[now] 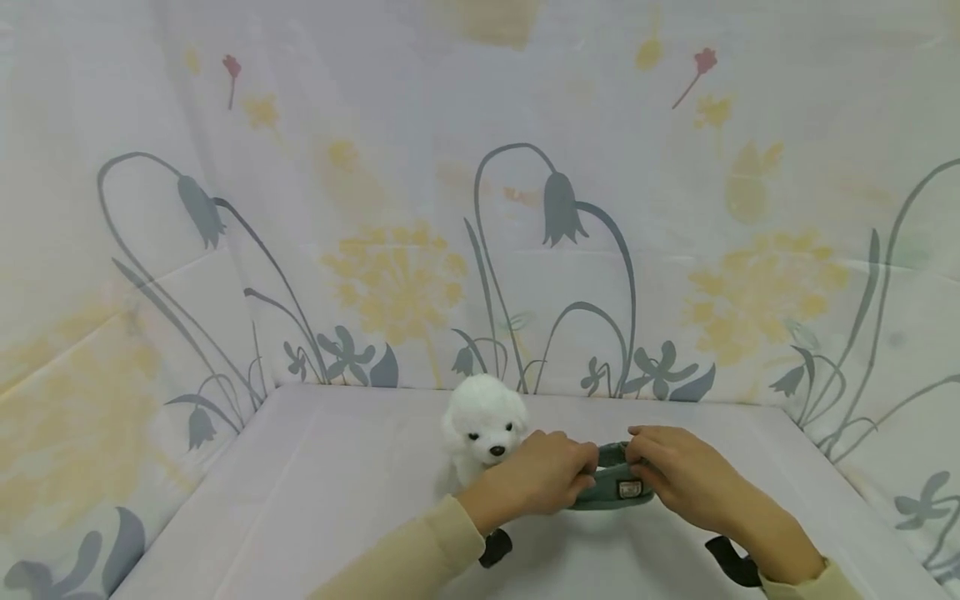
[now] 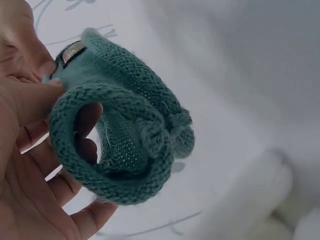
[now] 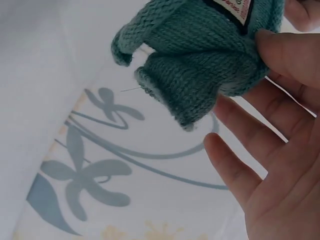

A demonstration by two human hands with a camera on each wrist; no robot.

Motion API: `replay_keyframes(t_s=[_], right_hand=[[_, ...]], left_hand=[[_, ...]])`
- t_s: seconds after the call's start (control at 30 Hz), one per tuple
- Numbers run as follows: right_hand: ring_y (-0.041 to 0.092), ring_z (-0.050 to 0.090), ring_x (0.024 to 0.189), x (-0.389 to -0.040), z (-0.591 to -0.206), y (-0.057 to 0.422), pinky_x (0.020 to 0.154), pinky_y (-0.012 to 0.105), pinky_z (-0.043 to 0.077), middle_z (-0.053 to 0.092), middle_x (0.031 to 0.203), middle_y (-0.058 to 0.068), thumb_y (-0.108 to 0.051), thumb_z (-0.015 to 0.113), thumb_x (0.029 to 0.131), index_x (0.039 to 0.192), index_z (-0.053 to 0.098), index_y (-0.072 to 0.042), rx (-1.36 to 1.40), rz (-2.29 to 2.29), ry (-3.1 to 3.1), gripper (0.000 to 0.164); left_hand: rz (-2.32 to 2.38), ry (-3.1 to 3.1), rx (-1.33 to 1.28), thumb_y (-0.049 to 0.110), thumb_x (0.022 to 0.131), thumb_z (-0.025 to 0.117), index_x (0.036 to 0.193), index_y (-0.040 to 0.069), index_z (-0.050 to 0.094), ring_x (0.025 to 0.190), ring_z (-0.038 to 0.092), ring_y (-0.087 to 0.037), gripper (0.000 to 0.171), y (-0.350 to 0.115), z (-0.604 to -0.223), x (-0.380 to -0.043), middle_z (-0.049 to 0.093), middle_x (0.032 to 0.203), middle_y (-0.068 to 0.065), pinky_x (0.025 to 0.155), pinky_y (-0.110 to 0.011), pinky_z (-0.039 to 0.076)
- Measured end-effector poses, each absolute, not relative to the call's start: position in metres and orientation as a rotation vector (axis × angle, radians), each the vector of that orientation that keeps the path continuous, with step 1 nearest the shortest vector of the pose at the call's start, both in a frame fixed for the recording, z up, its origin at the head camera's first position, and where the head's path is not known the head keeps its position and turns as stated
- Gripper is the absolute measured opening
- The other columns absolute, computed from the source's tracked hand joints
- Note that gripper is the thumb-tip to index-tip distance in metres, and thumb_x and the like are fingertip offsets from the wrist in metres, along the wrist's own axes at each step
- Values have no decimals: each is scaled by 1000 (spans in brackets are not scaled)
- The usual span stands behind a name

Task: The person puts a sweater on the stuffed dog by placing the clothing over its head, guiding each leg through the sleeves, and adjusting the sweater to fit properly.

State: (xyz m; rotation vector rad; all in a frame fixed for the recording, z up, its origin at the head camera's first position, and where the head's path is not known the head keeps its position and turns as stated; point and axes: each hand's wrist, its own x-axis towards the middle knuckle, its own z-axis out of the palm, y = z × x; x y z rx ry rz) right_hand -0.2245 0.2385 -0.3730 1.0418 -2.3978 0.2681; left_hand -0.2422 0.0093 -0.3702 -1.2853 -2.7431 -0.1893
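A small teal knitted garment (image 1: 606, 492) with thick ribbed edges and a sewn-on label is held up between both hands, a little above the white surface. My left hand (image 1: 536, 473) grips its left side, and my right hand (image 1: 678, 471) pinches its right side between thumb and fingers. The left wrist view shows a round opening and a knotted part on the knitted garment (image 2: 120, 135). In the right wrist view, the thumb presses on the knitted garment (image 3: 200, 65) near the label. A white plush dog (image 1: 486, 421) sits just left of and behind my left hand.
The white table surface (image 1: 315, 483) ends at a cloth backdrop (image 1: 420, 150) printed with grey and yellow flowers. Cloth also rises at the left and right. Dark pieces (image 1: 495, 547) show by the wrists. Blurred white plush (image 2: 250, 200) fills the left wrist view's lower right.
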Motion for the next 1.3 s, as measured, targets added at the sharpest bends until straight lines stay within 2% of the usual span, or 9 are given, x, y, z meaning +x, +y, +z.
replay_keyframes(t_s=[0.13, 0.27, 0.37, 0.43, 0.67, 0.77, 0.87, 1.0, 1.3], right_hand=[[22, 62, 104, -220, -361, 236, 89, 39, 45, 65, 97, -8, -6, 77, 74, 87, 59, -24, 1086, 271, -2306, 28], [22, 61, 104, -219, -346, 233, 90, 36, 43, 62, 95, -11, -25, 60, 95, 89, 60, -22, 1139, 287, -2211, 6], [23, 60, 106, -220, -335, 229, 90, 34, 43, 60, 93, -13, -39, 38, 102, 90, 60, -20, 1170, 296, -2172, 32], [23, 60, 107, -222, -329, 226, 90, 33, 42, 60, 94, -11, -41, 34, 102, 90, 60, -19, 1178, 291, -2162, 36], [23, 59, 108, -232, -312, 211, 91, 35, 44, 61, 95, -7, -39, 36, 102, 92, 60, -16, 1225, 308, -2147, 34], [24, 59, 109, -238, -305, 203, 90, 36, 45, 61, 94, -7, -31, 49, 100, 91, 60, -15, 1254, 332, -2122, 21], [24, 59, 108, -244, -300, 193, 88, 38, 47, 61, 94, -6, -15, 65, 90, 91, 60, -14, 1276, 366, -2099, 5], [23, 60, 108, -252, -296, 179, 84, 39, 50, 63, 95, -4, -3, 72, 80, 91, 60, -14, 1279, 387, -2089, 20], [25, 58, 111, -275, -296, 151, 93, 36, 45, 64, 105, 3, -5, 70, 85, 95, 60, -12, 1338, 536, -2096, 15]], left_hand=[[-160, -2708, -1321, 33, 96, 57, 97, 23, 57, 71, 48, -4, 10, 3, -353, -234, 60, 84, 15, 64, -23, 39], [-152, -2638, -1323, 32, 95, 58, 97, 23, 57, 73, 48, -5, 9, -4, -333, -227, 60, 84, 15, 64, -22, 37], [-134, -2599, -1294, 33, 95, 59, 97, 23, 57, 75, 48, -5, 10, -11, -318, -224, 60, 85, 15, 66, -23, 37], [-136, -2581, -1273, 33, 95, 59, 96, 23, 56, 75, 48, -6, 10, -16, -310, -223, 61, 86, 14, 67, -24, 37], [-178, -2522, -1244, 30, 93, 62, 96, 21, 57, 77, 49, -9, 10, -38, -289, -230, 63, 87, 13, 67, -27, 39], [-187, -2507, -1224, 29, 93, 63, 96, 20, 58, 77, 50, -10, 10, -48, -282, -234, 64, 88, 12, 67, -28, 39], [-191, -2506, -1200, 27, 92, 64, 97, 20, 59, 78, 49, -11, 10, -57, -277, -237, 64, 90, 11, 69, -30, 40], [-174, -2499, -1164, 27, 92, 64, 96, 19, 59, 78, 48, -12, 10, -70, -272, -241, 64, 89, 11, 72, -31, 40], [-70, -2462, -1098, 26, 92, 65, 93, 20, 57, 80, 48, -14, 10, -97, -267, -248, 61, 87, 10, 83, -38, 41]])
